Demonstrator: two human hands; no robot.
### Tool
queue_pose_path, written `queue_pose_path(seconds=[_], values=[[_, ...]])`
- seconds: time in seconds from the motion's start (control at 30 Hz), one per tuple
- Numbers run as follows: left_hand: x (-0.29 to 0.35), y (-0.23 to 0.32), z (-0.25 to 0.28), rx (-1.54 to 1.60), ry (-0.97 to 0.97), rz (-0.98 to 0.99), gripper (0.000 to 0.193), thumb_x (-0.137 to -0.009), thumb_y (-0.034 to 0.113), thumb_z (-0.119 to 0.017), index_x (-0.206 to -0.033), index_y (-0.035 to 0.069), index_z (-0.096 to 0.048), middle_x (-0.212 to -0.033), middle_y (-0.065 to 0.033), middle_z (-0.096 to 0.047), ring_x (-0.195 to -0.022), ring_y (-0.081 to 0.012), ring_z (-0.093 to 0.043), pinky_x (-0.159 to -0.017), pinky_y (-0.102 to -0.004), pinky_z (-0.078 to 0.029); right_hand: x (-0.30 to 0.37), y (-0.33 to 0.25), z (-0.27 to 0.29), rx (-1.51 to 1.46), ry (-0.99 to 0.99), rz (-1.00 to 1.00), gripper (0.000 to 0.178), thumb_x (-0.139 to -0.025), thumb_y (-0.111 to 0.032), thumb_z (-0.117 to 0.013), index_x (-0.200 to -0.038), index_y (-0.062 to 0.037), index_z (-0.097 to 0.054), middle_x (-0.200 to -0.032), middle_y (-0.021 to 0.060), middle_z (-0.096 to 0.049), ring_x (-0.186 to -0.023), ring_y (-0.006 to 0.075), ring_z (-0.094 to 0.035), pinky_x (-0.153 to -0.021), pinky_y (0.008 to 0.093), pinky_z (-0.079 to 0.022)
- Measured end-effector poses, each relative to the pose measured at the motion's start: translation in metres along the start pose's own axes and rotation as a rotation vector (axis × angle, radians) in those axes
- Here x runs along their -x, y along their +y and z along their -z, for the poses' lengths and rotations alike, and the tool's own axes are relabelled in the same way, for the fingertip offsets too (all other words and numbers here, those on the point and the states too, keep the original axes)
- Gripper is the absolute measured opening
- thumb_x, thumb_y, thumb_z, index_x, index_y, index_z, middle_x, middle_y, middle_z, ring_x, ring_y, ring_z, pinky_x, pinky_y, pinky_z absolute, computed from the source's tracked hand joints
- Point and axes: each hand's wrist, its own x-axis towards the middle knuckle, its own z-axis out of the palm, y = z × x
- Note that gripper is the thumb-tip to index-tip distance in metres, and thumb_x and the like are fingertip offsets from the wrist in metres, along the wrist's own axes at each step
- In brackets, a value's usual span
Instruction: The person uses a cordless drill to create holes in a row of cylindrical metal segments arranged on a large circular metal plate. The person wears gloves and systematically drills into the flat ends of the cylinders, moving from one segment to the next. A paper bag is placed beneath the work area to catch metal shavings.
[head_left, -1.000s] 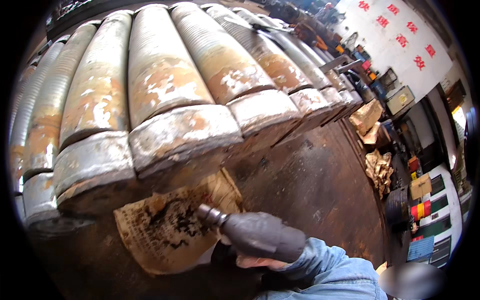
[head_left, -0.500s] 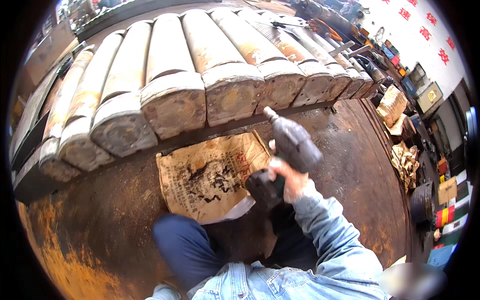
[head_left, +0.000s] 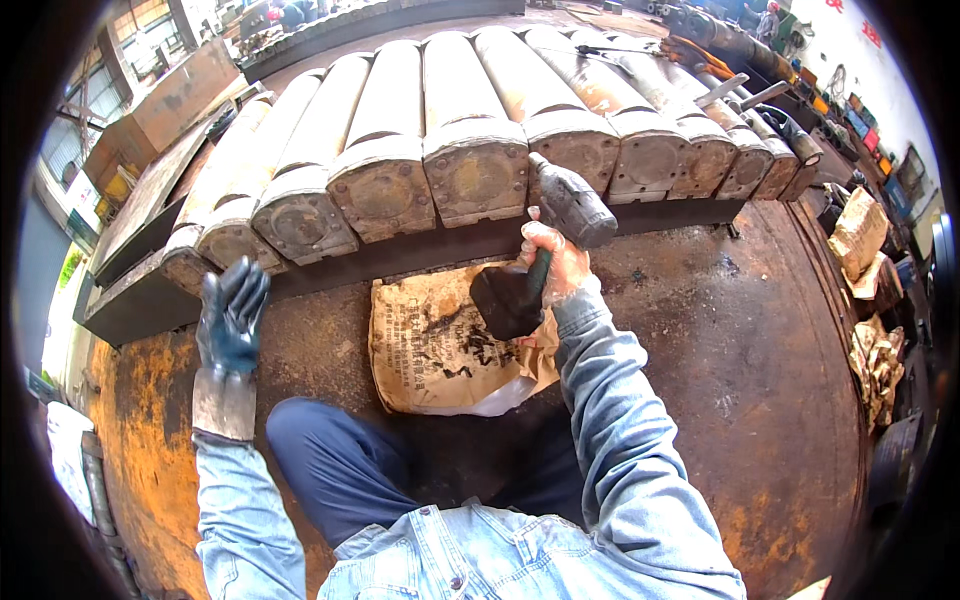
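Note:
My right hand [head_left: 563, 265] is wrapped round the handle of a dark cordless impact wrench [head_left: 578, 208]. The wrench's nose overlaps the seam between two square end blocks, one of them a worn grey block [head_left: 477, 178] with bolt holes at its corners. Whether the nose touches metal I cannot tell. On the left, my left hand [head_left: 233, 312] wears a dark blue coated glove with a grey cuff. Its fingers are stretched out and hold nothing, close to the leftmost end blocks [head_left: 240, 236]. Below the wrench lies a stained brown paper sack [head_left: 420, 345].
Several rusty metal cylinders [head_left: 465, 85] lie side by side on a dark steel beam [head_left: 140, 312]. My bent knees [head_left: 330, 455] are close to the sack. Crumpled brown paper [head_left: 876, 365] and cables line the right side of the rust-stained floor plate [head_left: 720, 400].
My gloved left hand has come into view on the left. My right hand still grips the impact wrench, now raised slightly toward the blocks. The whole view has shifted.

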Motion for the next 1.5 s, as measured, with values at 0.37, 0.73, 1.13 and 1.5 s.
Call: queue_pose_path(seconds=[0.37,0.73,1.13,1.5], values=[[0.0,-0.067,-0.108,0.722,-0.295,0.259,0.094,-0.088,0.078,-0.047,-0.145,0.003,-0.049,-0.152,-0.0172,-0.047,-0.142,-0.0374,-0.041,-0.119,-0.0546,-0.029,-0.015,0.015,-0.023,-0.075,0.026,-0.018,0.037,-0.079,-0.007,-0.074,-0.115,-0.0026,-0.063,-0.076,0.0034,-0.061,-0.066,0.0154,-0.057,-0.06,0.0293,-0.048],[-0.021,-0.057,-0.121,0.761,-0.363,0.285,0.086,-0.093,0.071,-0.046,-0.146,0.003,-0.048,-0.141,-0.0186,-0.058,-0.13,-0.0332,-0.056,-0.118,-0.0531,-0.035,-0.057,0.029,0.027,0.989,0.162,0.341,0.04,-0.083,-0.014,-0.072,-0.119,-0.0004,-0.061,-0.094,0.0089,-0.066,-0.082,0.0202,-0.063,-0.075,0.0339,-0.052],[-0.017,-0.064,-0.141,0.714,-0.158,0.336,0.083,-0.089,0.076,-0.05,-0.127,0.003,-0.067,-0.133,-0.0214,-0.062,-0.124,-0.0352,-0.06,-0.112,-0.0497,-0.044,-0.07,0.055,0.038,1.14,0.088,0.588,0.036,-0.085,-0.015,-0.071,-0.117,-0.0009,-0.063,-0.098,0.0089,-0.069,-0.087,0.0194,-0.065,-0.079,0.0334,-0.052],[-0.034,-0.091,-0.158,0.729,-0.379,0.383,0.071,-0.098,0.059,-0.049,-0.137,0.001,-0.057,-0.13,-0.0185,-0.065,-0.119,-0.0314,-0.064,-0.114,-0.0494,-0.041,-0.089,0.047,0.046,1.161,0.031,0.693,0.032,-0.087,-0.015,-0.07,-0.116,-0.0015,-0.064,-0.102,0.0088,-0.071,-0.091,0.0186,-0.067,-0.083,0.0329,-0.053]])
